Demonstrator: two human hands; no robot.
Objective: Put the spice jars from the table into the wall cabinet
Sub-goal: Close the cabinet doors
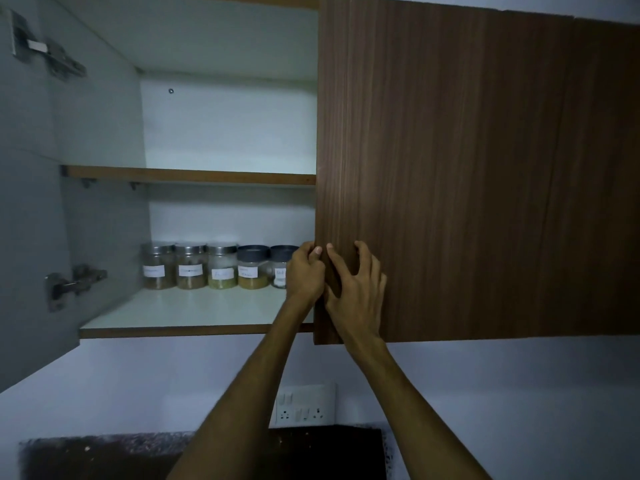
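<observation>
Several labelled spice jars (190, 268) stand in a row at the back of the wall cabinet's lower shelf (194, 311); three have steel lids, two have dark lids. The rightmost jar (280, 268) is partly hidden behind my left hand (304, 271). That hand is curled round the left edge of the brown right-hand cabinet door (467, 168). My right hand (356, 289) rests beside it on the door's front, fingers spread and bent, thumb along the edge. Neither hand holds a jar.
The grey left door (27, 202) stands swung open at the left. The upper shelf (190, 175) has nothing on it. Below the cabinet are a white wall socket panel (304, 405) and a dark countertop (104, 455).
</observation>
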